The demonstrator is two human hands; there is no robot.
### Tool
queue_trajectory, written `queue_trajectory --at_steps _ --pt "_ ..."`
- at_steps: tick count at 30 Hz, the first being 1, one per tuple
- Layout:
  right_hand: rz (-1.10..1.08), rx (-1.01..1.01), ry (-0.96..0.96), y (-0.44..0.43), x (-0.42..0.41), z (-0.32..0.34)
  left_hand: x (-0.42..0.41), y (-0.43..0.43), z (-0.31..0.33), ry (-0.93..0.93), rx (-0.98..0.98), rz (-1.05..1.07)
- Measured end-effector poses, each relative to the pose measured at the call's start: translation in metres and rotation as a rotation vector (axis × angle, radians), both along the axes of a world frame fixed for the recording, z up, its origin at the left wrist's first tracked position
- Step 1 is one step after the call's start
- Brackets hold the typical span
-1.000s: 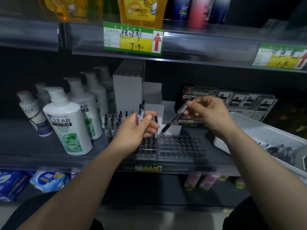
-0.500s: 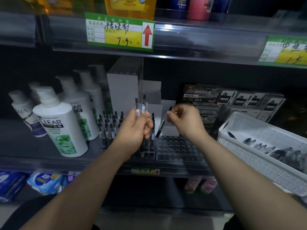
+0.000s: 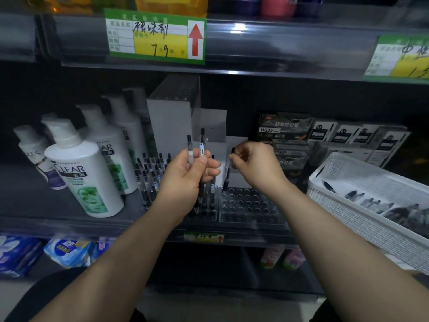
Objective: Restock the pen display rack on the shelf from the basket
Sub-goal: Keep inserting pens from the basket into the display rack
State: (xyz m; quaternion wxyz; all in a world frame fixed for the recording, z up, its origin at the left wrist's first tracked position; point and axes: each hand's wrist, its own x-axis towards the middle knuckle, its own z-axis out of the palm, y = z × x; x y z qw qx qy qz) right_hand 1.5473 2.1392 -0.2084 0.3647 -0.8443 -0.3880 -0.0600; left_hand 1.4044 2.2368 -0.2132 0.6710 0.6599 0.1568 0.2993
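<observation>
A clear pen display rack (image 3: 249, 206) full of round holes sits on the middle shelf. My left hand (image 3: 188, 180) grips two pens (image 3: 201, 145) upright just left of it, their tops sticking above my fingers. My right hand (image 3: 254, 166) pinches one black pen (image 3: 227, 176) nearly upright, its tip just above the rack's back left holes. More pens (image 3: 151, 173) stand in the rack's left section. The white basket (image 3: 371, 212) at the right holds several loose pens.
White shampoo bottles (image 3: 81, 173) stand at the left of the shelf. White boxes (image 3: 171, 117) rise behind the rack, and dark pen cartons (image 3: 325, 135) are stacked behind the basket. The shelf above carries price labels (image 3: 155, 36).
My right hand has moved left and down, turning its pen from a slant to nearly upright over the rack. The view shifted, showing more of the basket.
</observation>
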Motion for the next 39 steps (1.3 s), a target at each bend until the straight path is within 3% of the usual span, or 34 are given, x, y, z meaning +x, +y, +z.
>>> queue_trajectory --at_steps 22,24,28,30,35,39 --pt "0.065 -0.177 0.016 0.0 -0.004 -0.01 -0.002 0.001 0.0 0.06 -0.055 -0.013" --pt "0.073 -0.103 0.063 -0.003 -0.004 0.003 -0.003 0.002 -0.001 0.065 -0.073 -0.022" --pt "0.248 0.197 0.421 -0.012 -0.014 0.03 -0.001 0.0 -0.003 0.099 -0.065 -0.071" --pt "0.312 0.255 0.515 -0.016 -0.018 0.035 0.0 -0.003 -0.006 0.124 -0.032 -0.101" --pt "0.359 0.266 0.553 -0.021 -0.018 0.036 0.002 -0.007 -0.008 0.144 0.015 -0.125" --pt "0.228 0.358 0.563 -0.029 -0.001 0.042 -0.001 0.0 -0.005 0.097 0.048 -0.043"
